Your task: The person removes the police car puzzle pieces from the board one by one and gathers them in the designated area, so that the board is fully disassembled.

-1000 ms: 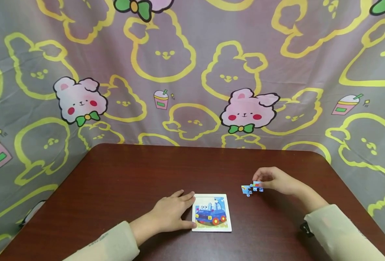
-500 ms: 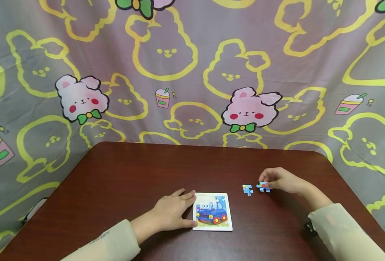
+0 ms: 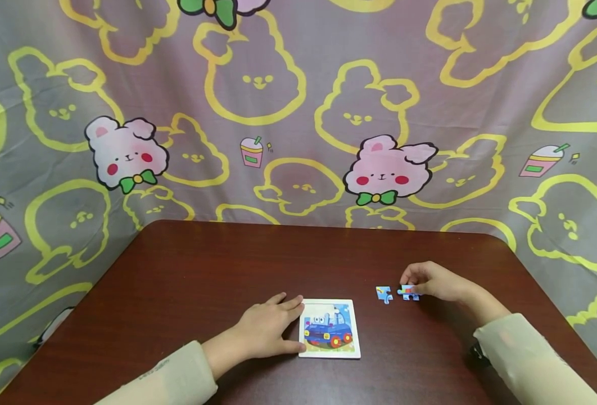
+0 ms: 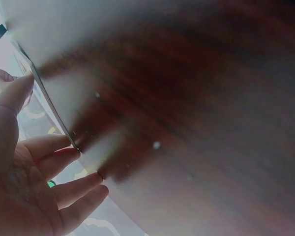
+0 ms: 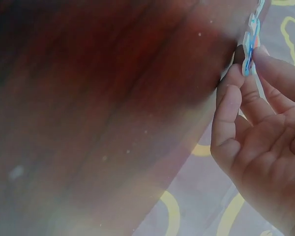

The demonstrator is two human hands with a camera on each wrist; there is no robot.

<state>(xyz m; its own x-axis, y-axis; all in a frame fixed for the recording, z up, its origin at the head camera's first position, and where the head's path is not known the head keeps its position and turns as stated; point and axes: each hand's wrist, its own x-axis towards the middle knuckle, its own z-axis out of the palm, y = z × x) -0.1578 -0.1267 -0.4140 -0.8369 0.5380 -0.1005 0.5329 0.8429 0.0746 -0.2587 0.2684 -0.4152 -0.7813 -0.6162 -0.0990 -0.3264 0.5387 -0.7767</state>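
Observation:
In the head view, a square jigsaw puzzle board (image 3: 330, 352) with a white border and a blue car picture lies on the table; a pale patch shows at its upper left. My left hand (image 3: 263, 332) rests at its left edge, fingers spread, thumb near the lower corner. The left wrist view has the thumb and fingertips right at the board's edge. To the right, my right hand (image 3: 439, 281) pinches a blue jigsaw piece (image 3: 407, 292) with a red patch, between thumb and fingers. Another blue jigsaw piece (image 3: 384, 294) lies just left of it.
The dark red-brown table (image 3: 227, 259) has rounded far corners. Behind and beside it hangs a grey-pink curtain (image 3: 298, 135) printed with yellow outlines and bunny heads. A dark band (image 3: 478, 354) shows at the right sleeve cuff.
My right hand has drawn its jigsaw piece rightward, away from the other piece it overlapped, and then lowered it slightly. The left hand stays at the puzzle board's edge.

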